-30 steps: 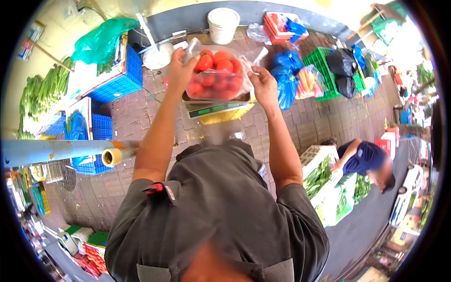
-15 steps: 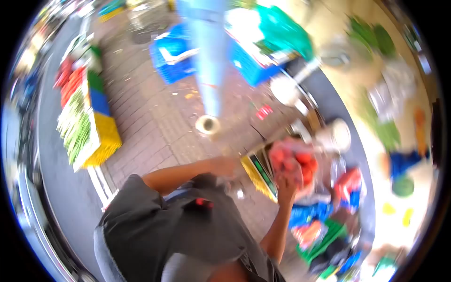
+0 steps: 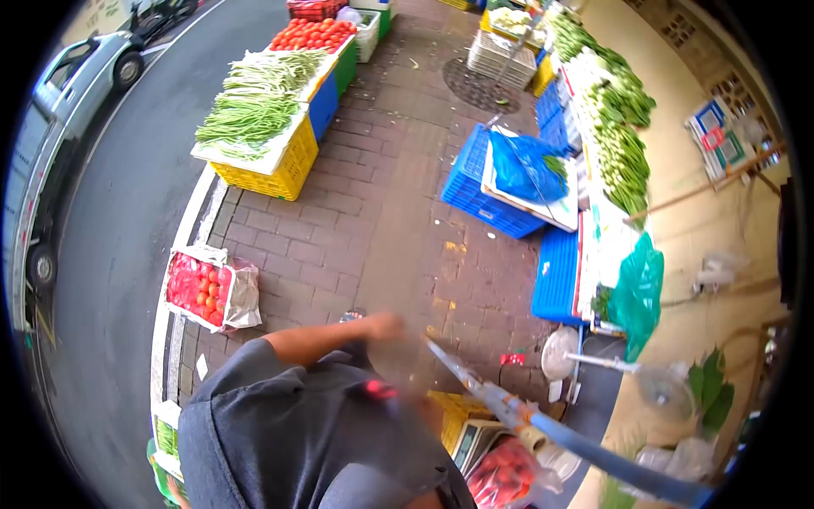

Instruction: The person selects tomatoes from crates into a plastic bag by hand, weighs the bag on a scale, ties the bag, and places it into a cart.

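My left hand (image 3: 386, 327) is in front of my dark shirt, above the brick pavement. Motion blur smears its fingers, and no held thing shows. A blurred patch between my shirt and a yellow crate (image 3: 458, 414) may be part of my right hand; its fingers cannot be made out. Beside that crate, a thin plastic bag of tomatoes (image 3: 502, 472) rests by a boxy device (image 3: 476, 441) that looks like a scale. A light blue pole (image 3: 585, 450) slants across the lower right, partly in front of these things.
A carton of tomatoes (image 3: 203, 290) sits by the kerb. Further ahead, long beans (image 3: 254, 110) lie on a yellow crate (image 3: 280, 165). Blue crates (image 3: 487, 182) and greens (image 3: 623, 102) line the right. A truck (image 3: 76, 110) stands on the road at left.
My view has swung, taking in more of the pavement ahead. The tomato bag now appears lower in view, and my right hand no longer shows clearly on it. The blue pole now appears slanted.
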A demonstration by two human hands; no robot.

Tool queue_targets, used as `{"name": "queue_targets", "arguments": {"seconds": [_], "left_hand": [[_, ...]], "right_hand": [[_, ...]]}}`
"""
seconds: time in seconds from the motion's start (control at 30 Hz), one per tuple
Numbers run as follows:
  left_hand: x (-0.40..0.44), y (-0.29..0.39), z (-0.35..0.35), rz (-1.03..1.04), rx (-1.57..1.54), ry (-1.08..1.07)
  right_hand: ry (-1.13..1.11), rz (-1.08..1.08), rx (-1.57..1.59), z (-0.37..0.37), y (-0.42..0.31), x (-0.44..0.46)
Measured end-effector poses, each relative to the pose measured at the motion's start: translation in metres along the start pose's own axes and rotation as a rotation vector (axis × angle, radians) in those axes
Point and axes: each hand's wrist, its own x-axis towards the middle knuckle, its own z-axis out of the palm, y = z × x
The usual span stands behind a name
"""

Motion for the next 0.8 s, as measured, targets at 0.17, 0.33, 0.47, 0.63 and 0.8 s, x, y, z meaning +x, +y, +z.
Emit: {"name": "queue_targets", "arguments": {"seconds": [0.17, 0.33, 0.47, 0.63, 0.8], "left_hand": [[-0.033, -0.062, -0.119, -0.150, -0.030, 0.209], [-0.041, -0.126, -0.197, -0.336, -0.344, 0.579], [-0.034, -0.183, -0.226, -0.473, -0.568, 0.740], [-0.044, -0.269, -0.237, -0.862, -0.923, 0.795], [-0.064, -0.326, -0.222, -1.375, -1.679, 1.062]], "right_hand": [[-0.013, 0.095, 0.156, -0.007, -0.064, 0.150], [-0.010, 0.274, 0.368, -0.025, -0.160, 0.271], [-0.241, 0.380, 0.336, -0.021, -0.141, 0.361], [-0.507, -0.015, -0.272, -0.008, 0.037, 0.492], [-0.451, 0.077, -0.034, -0.044, -0.017, 0.670]]}}
